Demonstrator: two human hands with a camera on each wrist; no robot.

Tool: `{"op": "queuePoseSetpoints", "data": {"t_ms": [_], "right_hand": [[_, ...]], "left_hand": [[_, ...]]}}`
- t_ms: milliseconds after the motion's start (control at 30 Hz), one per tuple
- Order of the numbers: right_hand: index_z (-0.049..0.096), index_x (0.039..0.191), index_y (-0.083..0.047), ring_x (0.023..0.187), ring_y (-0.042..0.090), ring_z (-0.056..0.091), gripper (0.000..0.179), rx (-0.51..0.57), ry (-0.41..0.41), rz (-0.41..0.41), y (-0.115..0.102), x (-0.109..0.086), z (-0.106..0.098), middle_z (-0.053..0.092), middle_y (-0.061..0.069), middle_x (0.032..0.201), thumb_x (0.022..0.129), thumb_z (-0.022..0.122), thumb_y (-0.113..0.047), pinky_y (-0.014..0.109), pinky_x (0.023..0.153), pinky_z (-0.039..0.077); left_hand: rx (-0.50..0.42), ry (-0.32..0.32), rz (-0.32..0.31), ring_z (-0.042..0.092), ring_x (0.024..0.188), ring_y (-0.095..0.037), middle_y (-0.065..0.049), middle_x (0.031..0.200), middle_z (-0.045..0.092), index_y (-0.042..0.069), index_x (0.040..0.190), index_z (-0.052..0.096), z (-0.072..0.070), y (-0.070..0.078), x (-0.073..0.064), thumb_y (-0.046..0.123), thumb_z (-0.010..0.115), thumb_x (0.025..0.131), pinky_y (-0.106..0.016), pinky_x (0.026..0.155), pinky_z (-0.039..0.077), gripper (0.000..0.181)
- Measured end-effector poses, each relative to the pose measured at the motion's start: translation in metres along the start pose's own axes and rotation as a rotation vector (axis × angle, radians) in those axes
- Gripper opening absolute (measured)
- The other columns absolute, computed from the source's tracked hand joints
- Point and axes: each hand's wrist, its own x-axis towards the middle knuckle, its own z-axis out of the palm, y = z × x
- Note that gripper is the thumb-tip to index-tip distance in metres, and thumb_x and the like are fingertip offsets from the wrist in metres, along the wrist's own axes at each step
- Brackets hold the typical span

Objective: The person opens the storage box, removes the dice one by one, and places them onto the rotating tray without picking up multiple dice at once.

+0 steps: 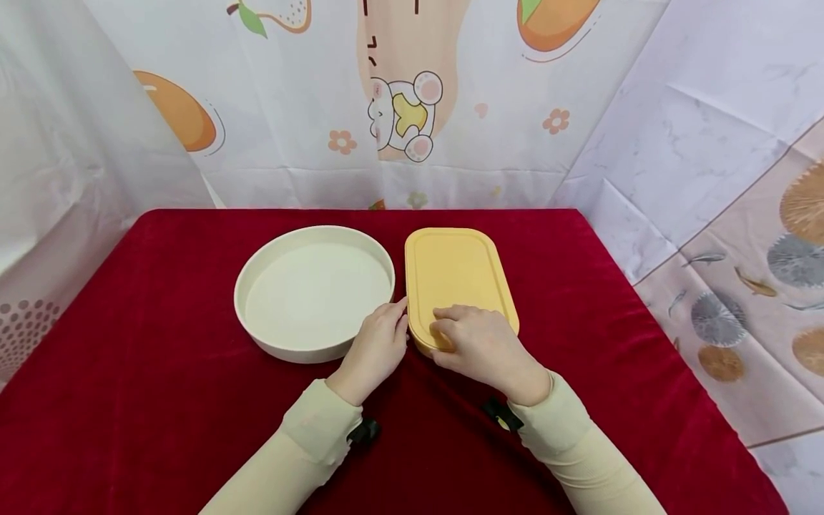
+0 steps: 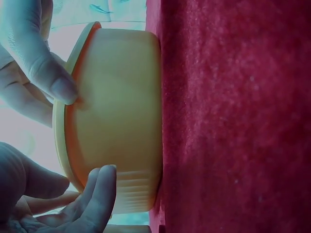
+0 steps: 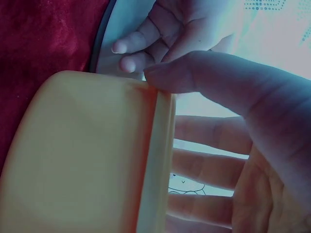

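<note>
A yellow rectangular food container (image 2: pixel 116 107) with rounded corners stands on the red cloth, its matching lid (image 1: pixel 453 261) on top. With the thumb at the near rim of the lid and the other fingers over its top, my right hand (image 1: pixel 479 343) holds the lid's edge. My left hand (image 1: pixel 380 340) is at the container's near left corner. Its fingertips (image 2: pixel 104 182) rest against the side wall just below the rim, the thumb beside the lid's edge. In the left wrist view the lid's rim lies along the top of the wall.
Left of the container is a large round cream dish (image 1: pixel 309 286) with a low rim, close by my left hand. A red velvet cloth (image 1: pixel 161 400) covers the table. Printed curtains (image 1: pixel 277 129) hang behind and at both sides.
</note>
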Motion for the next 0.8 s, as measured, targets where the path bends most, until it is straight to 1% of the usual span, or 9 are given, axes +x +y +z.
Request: {"op": "queuePoseSetpoints", "data": {"t_ms": [100,200,233,300,367,533,667,800], "right_hand": [[0.073,0.086,-0.016,0.096,0.020,0.071,0.018,-0.001,0.006,-0.007,-0.0004,0.0005,0.0001,0.075,0.004,0.111,0.076,0.081,-0.029,0.033,0.061,0.057],[0.074,0.087,-0.016,0.096,0.020,0.072,0.018,-0.004,0.013,-0.017,-0.0009,0.0012,0.0001,0.075,0.004,0.110,0.076,0.081,-0.029,0.033,0.063,0.058],[0.075,0.087,-0.016,0.096,0.020,0.072,0.018,-0.005,0.014,-0.019,-0.0010,0.0013,0.0000,0.075,0.004,0.110,0.076,0.081,-0.029,0.033,0.063,0.058],[0.075,0.088,-0.016,0.096,0.020,0.072,0.018,-0.005,0.015,-0.022,-0.0011,0.0017,-0.0002,0.075,0.004,0.110,0.076,0.081,-0.028,0.033,0.065,0.058],[0.076,0.089,-0.015,0.096,0.020,0.072,0.019,-0.003,0.016,-0.024,-0.0011,0.0020,-0.0005,0.075,0.004,0.110,0.077,0.081,-0.028,0.033,0.066,0.059],[0.077,0.092,-0.014,0.097,0.019,0.072,0.021,-0.006,0.019,-0.028,-0.0009,0.0024,-0.0014,0.075,0.003,0.109,0.077,0.080,-0.028,0.035,0.069,0.059],[0.078,0.093,-0.014,0.098,0.018,0.072,0.021,-0.013,0.032,-0.035,-0.0006,0.0021,-0.0013,0.076,0.002,0.109,0.078,0.080,-0.029,0.035,0.069,0.060],[0.078,0.093,-0.014,0.098,0.018,0.072,0.020,-0.006,0.045,-0.038,-0.0001,0.0018,-0.0008,0.076,0.002,0.108,0.077,0.079,-0.027,0.035,0.068,0.059]], "left_hand": [[-0.078,-0.038,-0.031,0.068,0.091,-0.023,-0.018,0.116,0.062,-0.006,0.142,0.048,0.0011,-0.0020,0.0000,0.009,0.047,0.104,-0.033,0.080,0.058,0.041],[-0.210,-0.097,-0.091,0.063,0.066,-0.012,-0.017,0.109,0.057,-0.005,0.147,0.041,0.0019,-0.0050,0.0008,0.010,0.042,0.106,-0.023,0.063,0.055,0.044],[-0.255,-0.118,-0.110,0.063,0.063,-0.011,-0.017,0.109,0.056,-0.004,0.149,0.038,0.0021,-0.0060,0.0013,0.010,0.041,0.106,-0.022,0.061,0.055,0.045],[-0.333,-0.153,-0.143,0.063,0.060,-0.011,-0.019,0.110,0.054,-0.004,0.151,0.033,0.0025,-0.0077,0.0022,0.010,0.039,0.107,-0.022,0.061,0.055,0.047],[-0.401,-0.183,-0.172,0.064,0.060,-0.014,-0.021,0.108,0.056,-0.003,0.153,0.030,0.0025,-0.0082,0.0034,0.011,0.037,0.107,-0.024,0.062,0.057,0.048],[-0.525,-0.231,-0.242,0.065,0.061,-0.019,-0.019,0.090,0.061,0.001,0.156,0.023,0.0026,-0.0075,0.0051,0.012,0.034,0.108,-0.032,0.063,0.060,0.050],[-0.572,-0.247,-0.270,0.063,0.063,-0.018,-0.018,0.089,0.060,0.002,0.157,0.021,0.0035,-0.0075,0.0052,0.012,0.032,0.109,-0.033,0.063,0.060,0.051],[-0.574,-0.246,-0.272,0.062,0.061,-0.018,-0.020,0.089,0.060,0.001,0.156,0.022,0.0032,-0.0072,0.0043,0.013,0.032,0.109,-0.033,0.062,0.060,0.050]]}}
